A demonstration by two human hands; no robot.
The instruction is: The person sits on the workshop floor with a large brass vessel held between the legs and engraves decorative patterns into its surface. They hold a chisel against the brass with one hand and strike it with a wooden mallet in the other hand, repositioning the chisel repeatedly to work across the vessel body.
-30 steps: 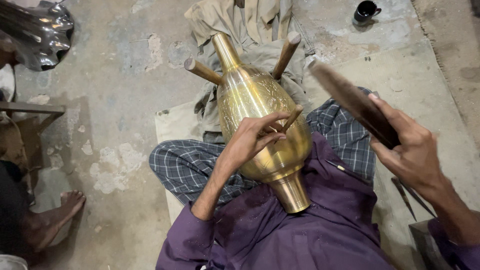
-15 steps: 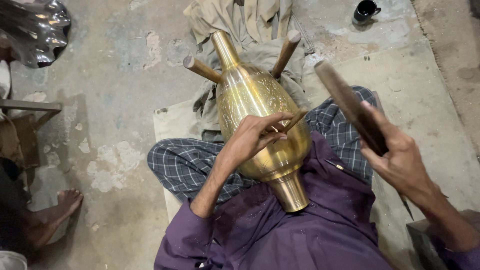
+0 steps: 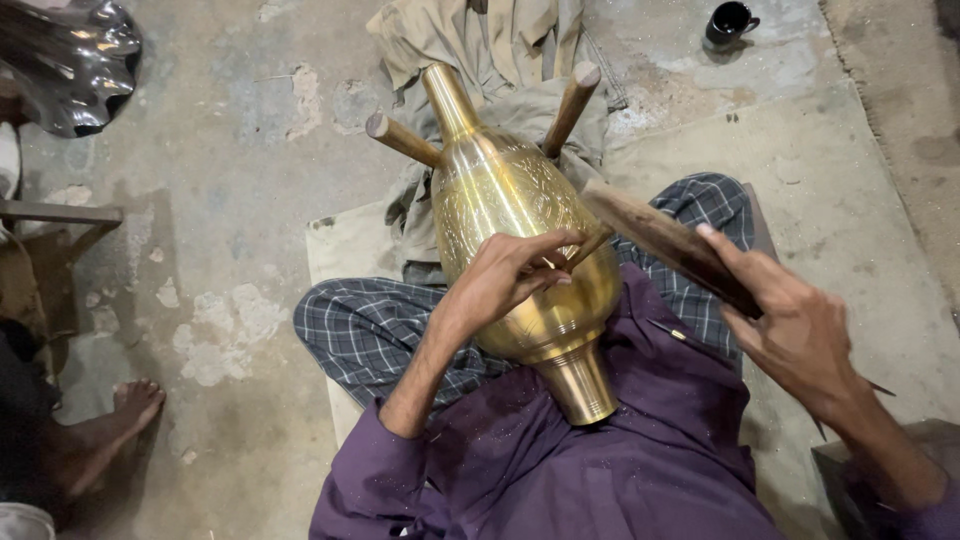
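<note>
Brass vase (image 3: 500,200), engraved, lying across lap; left hand (image 3: 505,275) pinching chisel (image 3: 588,245) against it; right hand (image 3: 800,335) clamped on wooden mallet (image 3: 665,245); black cup (image 3: 730,20) on floor, contents unseen

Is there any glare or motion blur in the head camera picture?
Head view: soft glare streaks the brass vase near its neck; the left hand is sharp; the wooden mallet in the right hand looks slightly smeared; corners bend a little.

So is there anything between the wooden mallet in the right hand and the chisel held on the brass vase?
Nothing visible. The mallet in the right hand has its end right beside the chisel, which the left hand holds against the brass vase.
</note>
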